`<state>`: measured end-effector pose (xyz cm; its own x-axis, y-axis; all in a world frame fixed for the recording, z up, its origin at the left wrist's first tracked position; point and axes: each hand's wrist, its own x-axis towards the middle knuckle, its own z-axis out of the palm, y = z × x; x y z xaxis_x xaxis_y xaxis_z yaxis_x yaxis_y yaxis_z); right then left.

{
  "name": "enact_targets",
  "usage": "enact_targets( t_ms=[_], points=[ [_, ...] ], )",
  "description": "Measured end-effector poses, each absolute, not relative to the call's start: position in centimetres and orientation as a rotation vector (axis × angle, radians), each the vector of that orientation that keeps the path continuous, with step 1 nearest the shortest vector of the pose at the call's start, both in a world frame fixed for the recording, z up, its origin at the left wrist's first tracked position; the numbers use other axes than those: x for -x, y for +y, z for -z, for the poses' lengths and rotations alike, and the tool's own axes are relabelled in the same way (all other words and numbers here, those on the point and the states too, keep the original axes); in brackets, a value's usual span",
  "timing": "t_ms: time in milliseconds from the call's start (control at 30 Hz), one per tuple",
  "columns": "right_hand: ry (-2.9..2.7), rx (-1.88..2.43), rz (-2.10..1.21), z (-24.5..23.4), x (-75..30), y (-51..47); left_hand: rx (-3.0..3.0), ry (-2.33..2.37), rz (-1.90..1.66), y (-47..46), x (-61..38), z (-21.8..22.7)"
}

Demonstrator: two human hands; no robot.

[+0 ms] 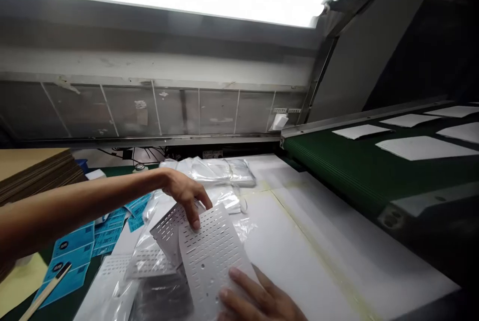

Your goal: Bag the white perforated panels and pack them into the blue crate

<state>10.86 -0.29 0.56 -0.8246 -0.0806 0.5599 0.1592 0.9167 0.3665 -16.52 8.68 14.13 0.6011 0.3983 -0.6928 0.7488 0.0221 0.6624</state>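
Observation:
My left hand (185, 192) pinches the top of a white perforated panel (209, 241), thumb on its front face. The panel has rows of short slots and a few round holes. Tilted behind it is another slotted panel (166, 231), also under my left hand; I cannot tell whether the two touch along their length. At the lower right edge, my right hand (258, 298) grips the front panel, fingers across its face. Below lie clear plastic bags (160, 296) and more slotted panels (116, 263), some seen through the plastic.
A bundle of clear bags (228, 171) lies behind on the white work surface (299, 241). Blue printed sheets (75, 261), a brush-like wooden stick (47, 293) and stacked cardboard (37, 169) are at left. On the right, a green conveyor belt (344, 166) carries several white flat pieces (419, 147).

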Motion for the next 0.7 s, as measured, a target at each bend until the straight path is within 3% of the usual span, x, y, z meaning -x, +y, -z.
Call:
enact_targets(
  t_ms=[100,200,300,400,500,700],
  points=[
    [-2.562,0.173,0.523,-0.3,-12.2,-1.1,-1.649,0.943,0.317,7.1,17.3,-13.4],
    [-2.546,0.788,0.385,0.0,-14.8,-1.4,-1.715,0.925,0.19,7.0,17.1,-12.9],
    [-2.408,1.384,-0.072,-1.6,-17.2,-0.8,-1.845,0.936,0.04,8.5,15.7,-12.1],
    [-2.217,1.531,-0.434,-3.5,-18.2,1.3,-1.962,0.913,-0.063,10.8,12.9,-10.5],
    [-2.11,1.596,-0.326,-3.1,-18.6,4.1,-2.009,0.864,-0.102,13.0,9.6,-8.2],
    [-1.977,1.664,-0.286,2.9,-21.9,5.7,-2.014,0.803,-0.041,16.3,4.5,-3.3]
  ],
)
